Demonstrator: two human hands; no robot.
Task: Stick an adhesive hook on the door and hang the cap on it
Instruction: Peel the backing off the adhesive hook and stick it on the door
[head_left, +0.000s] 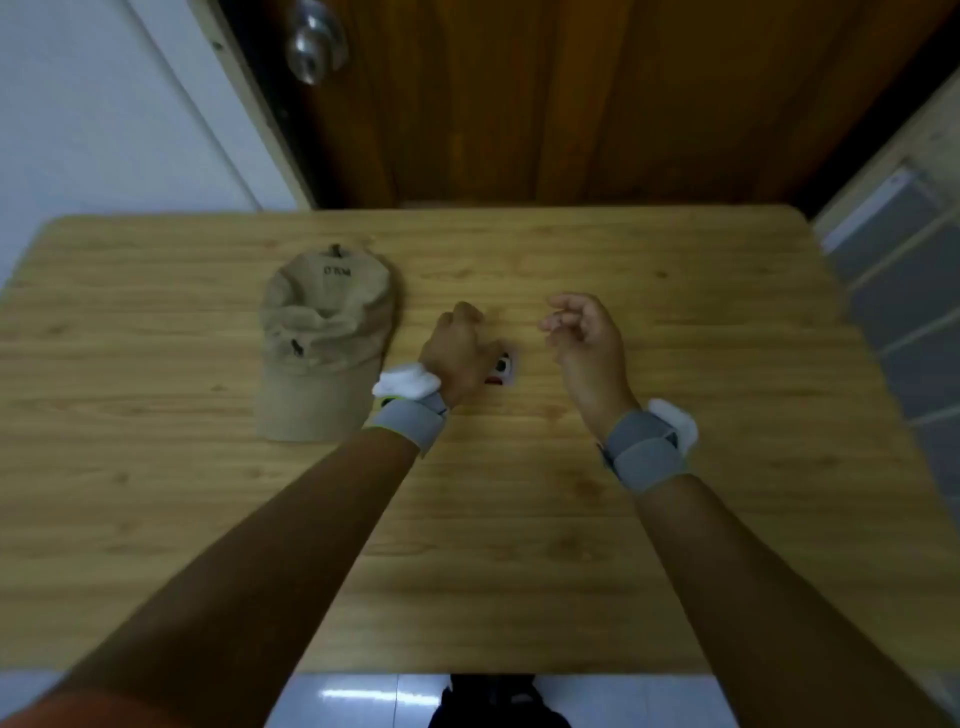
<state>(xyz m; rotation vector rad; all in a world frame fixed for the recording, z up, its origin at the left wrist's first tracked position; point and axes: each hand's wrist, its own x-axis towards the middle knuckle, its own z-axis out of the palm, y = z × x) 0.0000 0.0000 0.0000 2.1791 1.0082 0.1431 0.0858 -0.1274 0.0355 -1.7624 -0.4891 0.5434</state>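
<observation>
While my arms reach out over the table (675, 338), this is how things lie:
Hook: adhesive hook (503, 368) on the tabletop, touching my left hand (460, 353), half hidden under it; long axis unclear.
Nearer hand: left.
Left hand: knuckles up, fingers curled down onto the hook, probably pinching it.
Right hand (584, 332): raised just right of the hook, loosely spread, empty.
Cap (324, 343): flat, left of my left hand.
Door (597, 104): beyond the table's far edge.

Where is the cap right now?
The cap lies flat on the wooden table, left of centre in the head view, just left of the left hand and short of the door.
</observation>
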